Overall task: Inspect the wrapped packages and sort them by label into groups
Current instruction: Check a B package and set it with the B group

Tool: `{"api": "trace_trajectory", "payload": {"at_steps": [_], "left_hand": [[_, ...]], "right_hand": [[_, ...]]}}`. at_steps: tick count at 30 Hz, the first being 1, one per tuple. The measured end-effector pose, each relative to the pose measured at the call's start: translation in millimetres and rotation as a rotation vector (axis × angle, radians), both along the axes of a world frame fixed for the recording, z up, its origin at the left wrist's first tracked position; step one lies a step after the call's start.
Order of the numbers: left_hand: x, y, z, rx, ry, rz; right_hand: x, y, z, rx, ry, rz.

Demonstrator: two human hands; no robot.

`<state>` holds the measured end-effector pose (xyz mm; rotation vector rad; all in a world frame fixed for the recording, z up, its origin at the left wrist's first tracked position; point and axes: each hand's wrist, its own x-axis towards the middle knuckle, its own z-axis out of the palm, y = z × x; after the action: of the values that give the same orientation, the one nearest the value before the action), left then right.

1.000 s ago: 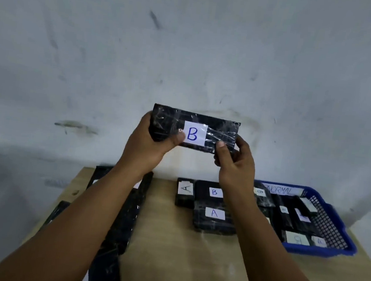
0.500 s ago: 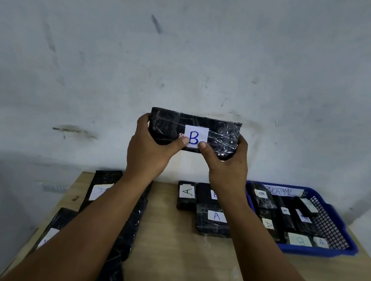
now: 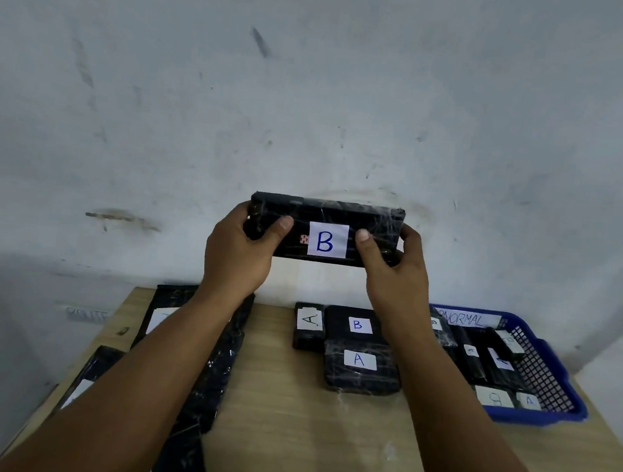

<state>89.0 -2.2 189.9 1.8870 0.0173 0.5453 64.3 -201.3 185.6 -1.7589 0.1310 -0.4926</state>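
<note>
Left hand (image 3: 237,255) and right hand (image 3: 394,266) each grip one end of a black wrapped package (image 3: 327,216), fingers curled behind, thumbs in front. Held up at eye level, its "B" label (image 3: 328,239) faces the camera, presumably for reading. Below, a wooden table (image 3: 284,423) carries more labelled packages and a blue basket (image 3: 551,380) against a scuffed white wall (image 3: 317,84).

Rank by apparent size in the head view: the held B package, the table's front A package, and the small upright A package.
1. Held B package, though it is nearest the camera.
2. Front A package.
3. Small A package, clearly smallest.
</note>
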Motion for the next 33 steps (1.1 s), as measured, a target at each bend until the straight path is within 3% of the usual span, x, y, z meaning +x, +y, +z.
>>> {"api": "trace_trajectory", "payload": {"at_steps": [7,12,17,20,23,26,33], "left_hand": [[-9.9,-8.8,-1.9,0.034,-0.101,-0.011],[-9.7,-9.3,-5.3,0.127,-0.057,0.09],[-21.7,-12.4,-0.8,0.077,-0.133,0.007],[-28.2,-20.1,3.0,-0.036,-0.073,-0.051],[-30.6,-28.4,1.2,-0.143,-0.041,0.037],[-29.8,-33.1,-1.1,-0.145,-0.057,0.122],[-36.1,-38.6,-2.4,-0.185,-0.035,0.082]], "right_hand": [[-3.2,1.5,-0.2,0.033,0.016,-0.042],[-6.7,1.4,-1.2,0.114,0.05,0.013],[-8.9,-0.5,1.1,0.272,0.106,-0.001],[-14.6,-1.7,-0.7,0.24,0.076,-0.022],[-22.6,0.7,-0.9,0.173,0.067,-0.002],[-27.2,6.5,-2.6,0.139,0.084,0.002],[-34.8,7.3,-3.6,0.128,0.043,-0.037]]}}
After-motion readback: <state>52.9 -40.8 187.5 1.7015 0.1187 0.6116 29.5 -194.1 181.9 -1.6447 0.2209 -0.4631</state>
